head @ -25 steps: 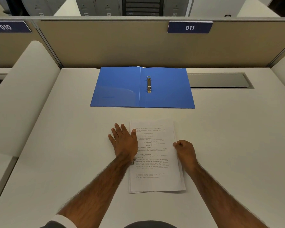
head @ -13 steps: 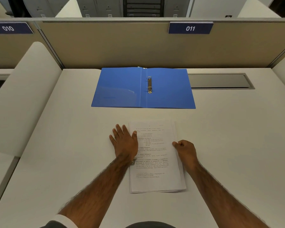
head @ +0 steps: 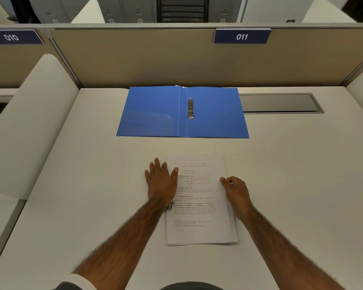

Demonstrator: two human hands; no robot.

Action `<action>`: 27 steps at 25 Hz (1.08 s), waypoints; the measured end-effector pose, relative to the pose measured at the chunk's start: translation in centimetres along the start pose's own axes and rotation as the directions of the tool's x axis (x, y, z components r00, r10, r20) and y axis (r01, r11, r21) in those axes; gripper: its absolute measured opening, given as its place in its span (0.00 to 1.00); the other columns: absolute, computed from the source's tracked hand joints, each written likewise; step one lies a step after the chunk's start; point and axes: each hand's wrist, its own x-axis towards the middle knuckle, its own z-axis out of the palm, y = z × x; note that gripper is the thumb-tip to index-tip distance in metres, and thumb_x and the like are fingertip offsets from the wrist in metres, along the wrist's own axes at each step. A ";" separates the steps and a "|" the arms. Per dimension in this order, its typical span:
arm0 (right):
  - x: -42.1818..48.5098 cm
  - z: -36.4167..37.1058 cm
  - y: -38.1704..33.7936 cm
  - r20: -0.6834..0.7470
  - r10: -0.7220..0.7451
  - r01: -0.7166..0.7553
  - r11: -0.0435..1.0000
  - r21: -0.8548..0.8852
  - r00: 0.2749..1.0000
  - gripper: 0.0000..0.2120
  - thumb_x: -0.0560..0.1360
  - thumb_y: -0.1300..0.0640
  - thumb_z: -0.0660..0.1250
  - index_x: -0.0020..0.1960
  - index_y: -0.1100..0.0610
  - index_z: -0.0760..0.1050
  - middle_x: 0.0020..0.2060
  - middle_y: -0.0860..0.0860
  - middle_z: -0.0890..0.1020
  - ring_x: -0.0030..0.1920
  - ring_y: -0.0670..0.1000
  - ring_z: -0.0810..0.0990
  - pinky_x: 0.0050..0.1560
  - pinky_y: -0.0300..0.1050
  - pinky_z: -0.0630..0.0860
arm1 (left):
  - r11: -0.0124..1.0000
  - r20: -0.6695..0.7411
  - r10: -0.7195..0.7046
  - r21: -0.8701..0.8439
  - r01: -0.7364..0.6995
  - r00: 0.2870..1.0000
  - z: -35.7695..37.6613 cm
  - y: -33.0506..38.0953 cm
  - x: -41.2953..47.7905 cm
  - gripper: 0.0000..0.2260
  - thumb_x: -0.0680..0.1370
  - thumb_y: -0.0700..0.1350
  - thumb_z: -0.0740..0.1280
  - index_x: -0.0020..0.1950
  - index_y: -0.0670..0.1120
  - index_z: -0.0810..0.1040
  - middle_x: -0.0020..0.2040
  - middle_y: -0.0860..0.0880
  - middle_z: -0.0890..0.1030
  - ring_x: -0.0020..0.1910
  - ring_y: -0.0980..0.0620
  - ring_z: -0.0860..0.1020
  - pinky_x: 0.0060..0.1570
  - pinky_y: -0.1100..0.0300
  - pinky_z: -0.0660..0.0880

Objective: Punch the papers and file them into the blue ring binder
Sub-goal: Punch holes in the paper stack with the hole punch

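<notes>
Lying flat, the left hand [head: 161,183] pressed palm down along the left edge of the papers [head: 199,206], its fingers [head: 157,164] straight and spread on the desk [head: 291,174] just beside the stack, with only the thumb [head: 175,172] reaching onto the printed top sheet. The right hand [head: 237,190] sat at the opposite edge, its fingers curled and its thumb and forefinger pinching the sheets about halfway up that side. The stack lay squarely between the two hands, near the desk's front. The blue ring binder [head: 214,114] lay open and flat farther back, well apart from the papers, its ring mechanism [head: 190,108] beside the spine. A small metal piece [head: 169,206] peeked out from under the left wrist, mostly hidden, so I could not tell what it was. The print was too small to read.
</notes>
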 end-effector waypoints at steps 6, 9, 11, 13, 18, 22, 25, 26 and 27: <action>-0.8 0.5 -0.4 0.053 -0.028 0.028 1.000 -0.005 0.998 0.11 0.81 0.52 0.63 0.45 0.60 0.74 0.40 0.50 0.78 0.38 0.48 0.76 0.35 0.39 0.69 | 1.000 0.004 -0.002 0.027 0.002 1.000 0.0 0.0 -0.1 0.29 0.83 0.62 0.46 0.80 0.48 0.56 0.82 0.46 0.46 0.81 0.43 0.44 0.77 0.43 0.41; -0.8 0.6 -0.5 0.049 -0.030 0.031 0.999 -0.013 0.998 0.11 0.81 0.54 0.62 0.51 0.63 0.76 0.43 0.51 0.80 0.40 0.47 0.77 0.36 0.39 0.71 | 0.998 -0.024 -0.050 0.026 0.051 0.998 0.0 -0.1 0.0 0.31 0.82 0.63 0.44 0.81 0.48 0.52 0.82 0.45 0.43 0.81 0.42 0.43 0.77 0.43 0.41; -0.7 0.6 -0.5 0.044 -0.032 0.033 0.999 -0.017 0.999 0.10 0.81 0.56 0.62 0.51 0.63 0.76 0.42 0.49 0.80 0.40 0.47 0.77 0.35 0.39 0.71 | 0.996 -0.046 -0.087 0.032 0.088 0.995 0.1 -0.2 0.0 0.33 0.81 0.64 0.43 0.81 0.47 0.49 0.82 0.45 0.41 0.80 0.42 0.42 0.77 0.43 0.40; -0.8 0.6 -0.6 0.048 -0.037 0.038 0.999 -0.027 0.998 0.08 0.81 0.57 0.61 0.51 0.61 0.76 0.42 0.47 0.79 0.40 0.45 0.77 0.34 0.38 0.69 | 0.992 -0.082 -0.111 0.055 0.116 0.990 0.2 -0.3 0.1 0.34 0.81 0.64 0.42 0.82 0.47 0.45 0.82 0.45 0.40 0.80 0.42 0.41 0.76 0.43 0.38; -0.5 0.6 -0.5 0.046 -0.029 0.030 0.999 -0.026 0.998 0.07 0.80 0.59 0.60 0.50 0.61 0.76 0.42 0.48 0.80 0.40 0.46 0.77 0.35 0.38 0.70 | 0.991 -0.101 -0.128 0.009 0.130 0.987 1.0 -1.0 0.3 0.32 0.82 0.63 0.43 0.82 0.48 0.43 0.82 0.46 0.40 0.80 0.43 0.41 0.77 0.42 0.38; 0.0 0.9 0.0 0.041 -0.007 0.008 1.000 -0.022 0.999 0.09 0.79 0.59 0.61 0.49 0.64 0.75 0.46 0.55 0.82 0.41 0.49 0.78 0.39 0.41 0.73 | 0.996 -0.115 -0.085 -0.029 0.082 0.990 1.6 -1.7 0.5 0.30 0.82 0.61 0.41 0.82 0.49 0.42 0.82 0.47 0.39 0.80 0.45 0.39 0.77 0.42 0.37; 0.4 1.2 0.7 0.030 -0.012 0.012 1.000 -0.012 0.999 0.11 0.79 0.58 0.61 0.49 0.68 0.73 0.48 0.61 0.82 0.40 0.51 0.76 0.40 0.44 0.72 | 0.998 -0.131 -0.065 -0.030 0.061 0.989 2.0 -1.9 0.7 0.30 0.82 0.62 0.39 0.81 0.50 0.41 0.82 0.48 0.38 0.80 0.46 0.38 0.77 0.43 0.36; 0.5 1.2 0.9 0.030 -0.009 0.009 1.000 -0.003 1.000 0.12 0.79 0.58 0.61 0.50 0.68 0.73 0.48 0.61 0.82 0.40 0.51 0.76 0.40 0.44 0.73 | 0.998 -0.134 -0.060 -0.027 0.057 0.989 2.2 -2.1 0.8 0.31 0.81 0.62 0.38 0.81 0.51 0.41 0.82 0.49 0.39 0.80 0.46 0.38 0.77 0.43 0.36; 0.5 1.2 1.0 0.033 -0.006 0.006 1.000 0.004 0.999 0.11 0.79 0.58 0.61 0.50 0.67 0.74 0.48 0.60 0.82 0.41 0.51 0.78 0.41 0.44 0.74 | 0.999 -0.138 -0.054 -0.016 0.052 0.989 2.4 -2.3 0.8 0.31 0.80 0.62 0.36 0.81 0.51 0.42 0.82 0.49 0.39 0.80 0.47 0.38 0.77 0.43 0.36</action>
